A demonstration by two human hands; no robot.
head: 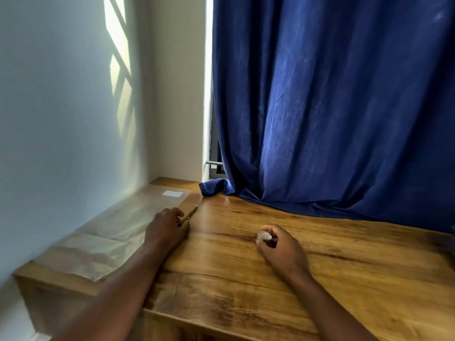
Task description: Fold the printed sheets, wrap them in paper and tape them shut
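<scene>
Both hands curled | left hand [165,228] pinches pencil [189,214] | right hand [279,247] grips tape [264,236]

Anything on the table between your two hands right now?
No. In the head view, only bare wood table lies between the left hand, which holds a thin stick-like tool, and the right hand, which grips a small roll.
</scene>
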